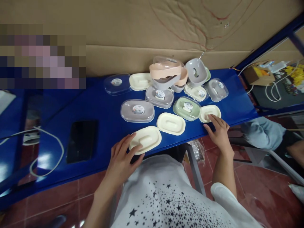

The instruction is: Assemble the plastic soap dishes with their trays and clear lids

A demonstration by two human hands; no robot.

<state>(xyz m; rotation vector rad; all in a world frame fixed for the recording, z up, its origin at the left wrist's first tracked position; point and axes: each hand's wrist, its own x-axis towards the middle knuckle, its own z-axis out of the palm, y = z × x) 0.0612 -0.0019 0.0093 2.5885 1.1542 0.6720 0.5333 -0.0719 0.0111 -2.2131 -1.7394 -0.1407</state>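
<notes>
My left hand (127,150) rests with fingers spread on a cream oval soap-dish-like tray (152,136) at the table's front edge. At the right, my right hand (218,131) touches a smaller cream tray (215,110), its fingers apart. Between them lies another cream tray (170,123), flat on the table. Just behind sit a green dish (186,104) and a grey dish (130,110), each under a clear lid with a round label. A second lidded grey dish (154,96) stands farther back.
Peach and grey dishes (166,71) are stacked at the back of the blue table (104,126). A clear lid (110,84) lies back left. A dark phone-like slab (82,141) and a white cable (60,144) are at left. Another person's leg (263,133) shows at right.
</notes>
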